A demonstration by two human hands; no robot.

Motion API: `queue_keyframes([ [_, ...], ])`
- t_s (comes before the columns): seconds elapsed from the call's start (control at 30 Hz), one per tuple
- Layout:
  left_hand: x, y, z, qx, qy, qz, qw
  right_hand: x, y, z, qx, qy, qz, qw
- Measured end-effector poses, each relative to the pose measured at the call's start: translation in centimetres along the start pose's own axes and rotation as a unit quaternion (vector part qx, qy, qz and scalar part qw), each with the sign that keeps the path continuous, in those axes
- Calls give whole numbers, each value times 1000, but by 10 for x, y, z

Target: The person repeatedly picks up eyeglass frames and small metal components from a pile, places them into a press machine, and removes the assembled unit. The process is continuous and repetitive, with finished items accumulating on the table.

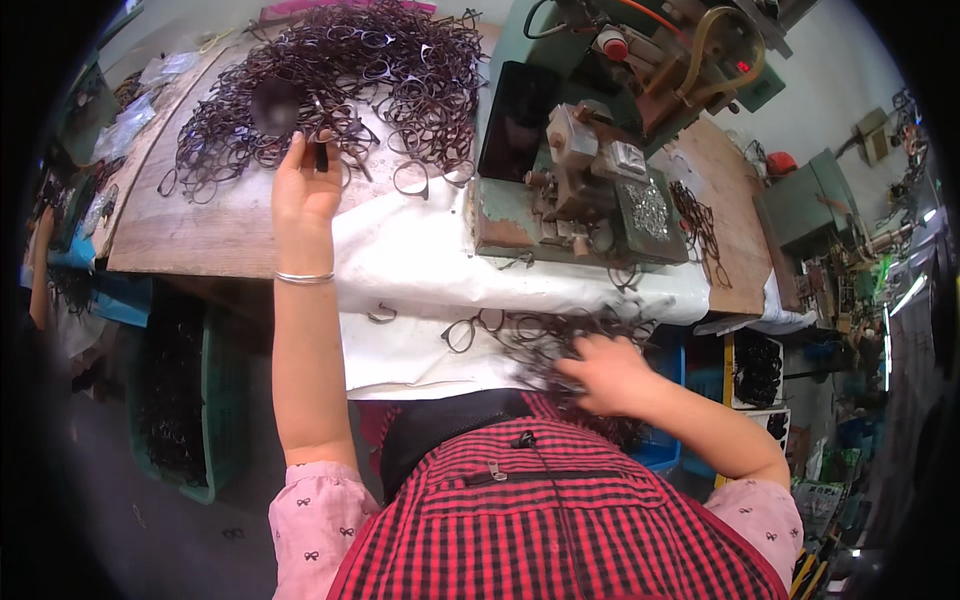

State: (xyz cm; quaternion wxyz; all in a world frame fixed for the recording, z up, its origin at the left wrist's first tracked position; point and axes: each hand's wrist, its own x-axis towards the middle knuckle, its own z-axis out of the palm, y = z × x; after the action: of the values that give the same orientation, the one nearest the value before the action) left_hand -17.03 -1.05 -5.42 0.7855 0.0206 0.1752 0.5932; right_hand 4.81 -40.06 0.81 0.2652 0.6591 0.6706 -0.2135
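Observation:
At the edge of a big heap of dark eyeglass frames [350,60] on the table, my left hand [305,195] is raised with its fingers pinched together. Between them is a dark, narrow piece [321,156] that looks like part of an eyeglass frame; the rest of it blends into the heap. My right hand [612,378] is low over a smaller pile of eyeglass frames [540,335] on the white cloth at my lap. Motion smears that pile and the fingertips, so their grip is unclear. A single eyeglass frame [460,336] lies left of the pile.
A green machine [505,215] with a metal clamp and hoses stands on the table, right of the heap. Small metal parts [648,210] lie on its side plate. More frames [700,225] lie farther right. A green crate [208,400] stands on the floor at left.

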Motion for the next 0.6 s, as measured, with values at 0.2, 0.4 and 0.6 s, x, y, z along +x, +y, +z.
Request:
queue_keyframes([
  [0.2, 37, 12, -26, -63, -28, -89, 994, -44, 49, 18, -33, -143, 77, 986],
  [0.4, 56, 2, -62, -39, -102, -130, 986, 59, -39, 9, 239, 311, -216, 894],
  [0.6, 18, 6, -41, -41, -22, -102, 994, 150, 0, 80, 276, 265, -35, 923],
])
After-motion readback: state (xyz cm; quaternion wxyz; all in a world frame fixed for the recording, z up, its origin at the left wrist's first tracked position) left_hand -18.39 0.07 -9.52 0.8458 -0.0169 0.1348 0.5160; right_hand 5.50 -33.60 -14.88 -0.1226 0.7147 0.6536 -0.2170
